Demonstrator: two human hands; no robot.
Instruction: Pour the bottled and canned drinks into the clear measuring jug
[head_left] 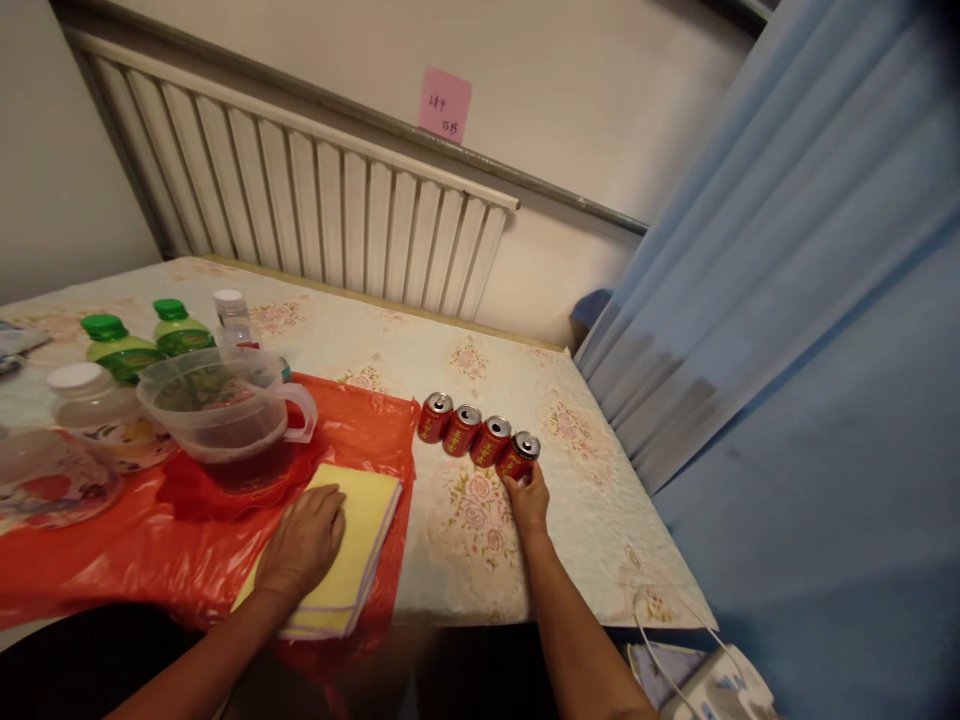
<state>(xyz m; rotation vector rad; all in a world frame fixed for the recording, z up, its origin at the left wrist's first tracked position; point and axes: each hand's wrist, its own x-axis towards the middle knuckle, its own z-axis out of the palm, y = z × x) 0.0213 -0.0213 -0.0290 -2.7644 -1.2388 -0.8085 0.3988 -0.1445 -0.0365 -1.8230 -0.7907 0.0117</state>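
Several red drink cans (463, 430) with opened tops stand upright in a slanting row on the flowered tablecloth. My right hand (531, 500) is wrapped around the lower part of the nearest, rightmost can (517, 456). My left hand (304, 535) lies palm down, fingers loosely extended, on a folded yellow cloth (367, 520) with a pale stitched edge. Under that cloth spreads a red plastic sheet (367, 420). Beyond my left hand stands a clear plastic measuring jug (217, 410) with its handle to the right and some liquid low inside.
Two green-capped bottles (120, 350), a small white-capped bottle (232, 318) and a wide white-lidded jar (105, 410) crowd the left. A radiator (337, 205) lines the wall behind. Blue curtain (750, 270) hangs along the right; a white device with a cable (724, 690) sits below.
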